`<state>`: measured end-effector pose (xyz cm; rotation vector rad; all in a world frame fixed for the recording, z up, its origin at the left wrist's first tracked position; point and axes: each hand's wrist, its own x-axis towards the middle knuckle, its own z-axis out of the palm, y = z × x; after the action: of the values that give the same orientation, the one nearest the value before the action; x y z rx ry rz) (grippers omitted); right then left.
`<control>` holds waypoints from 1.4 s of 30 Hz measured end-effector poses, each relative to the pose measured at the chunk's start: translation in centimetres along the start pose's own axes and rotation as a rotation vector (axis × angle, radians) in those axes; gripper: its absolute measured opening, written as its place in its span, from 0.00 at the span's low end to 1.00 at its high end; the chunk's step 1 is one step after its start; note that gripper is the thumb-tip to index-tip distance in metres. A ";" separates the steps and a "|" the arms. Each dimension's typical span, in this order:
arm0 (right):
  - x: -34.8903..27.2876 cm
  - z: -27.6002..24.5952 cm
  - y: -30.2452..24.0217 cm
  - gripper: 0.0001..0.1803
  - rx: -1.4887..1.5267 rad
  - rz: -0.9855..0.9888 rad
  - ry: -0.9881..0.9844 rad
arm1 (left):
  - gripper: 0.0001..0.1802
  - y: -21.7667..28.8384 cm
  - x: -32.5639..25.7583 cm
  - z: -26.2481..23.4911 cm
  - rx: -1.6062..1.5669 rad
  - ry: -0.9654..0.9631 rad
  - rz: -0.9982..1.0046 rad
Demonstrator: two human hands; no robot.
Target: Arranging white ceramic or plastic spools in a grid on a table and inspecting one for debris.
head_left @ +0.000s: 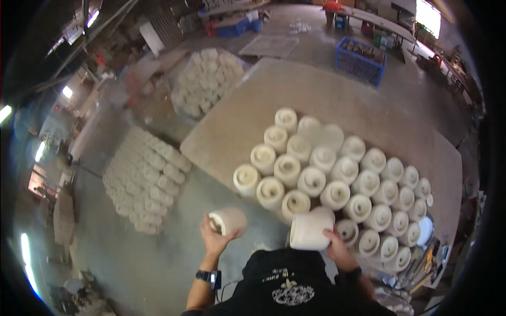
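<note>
My left hand [213,243] is closed on the near side of a thick-walled white hollow cylinder [236,221], held on its side over the floor with its opening toward my fingers. In my right hand [339,250] is another cylinder, off-white and squat [309,231], gripped at its right side just off the table's near edge. Several rows of similar white cylinders [311,181] stand upright on the tan table [253,100], with round recesses in their tops. What the cylinders are for or made of I cannot tell.
On the floor at left lies a stacked pile of white cylinders [145,181]. Another heap [205,81] sits beyond the table's left corner. A blue crate [360,66] stands past the far edge. Tools [429,258] and a pale round lid [425,230] are at the table's right end.
</note>
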<state>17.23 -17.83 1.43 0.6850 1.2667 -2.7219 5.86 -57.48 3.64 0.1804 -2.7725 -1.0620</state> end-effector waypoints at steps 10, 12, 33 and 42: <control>0.4 0.4 -1.5 0.34 0.051 -0.114 0.152 | 0.67 7.5 19.0 -0.1 0.109 0.092 0.150; 0.2 1.1 -2.1 0.35 0.097 -0.139 0.181 | 0.68 7.4 22.7 1.7 0.198 0.078 0.148; 0.5 12.0 -0.1 0.38 0.327 -0.269 0.724 | 0.67 0.5 33.4 14.8 0.415 -0.546 0.249; 2.7 13.2 -1.5 0.36 0.358 -0.253 0.683 | 0.66 -2.0 32.1 10.7 0.425 -0.480 0.382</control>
<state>9.58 -26.23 8.83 1.7129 0.9900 -3.0769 -27.59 -57.54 -1.94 -0.6089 -3.2255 -0.4555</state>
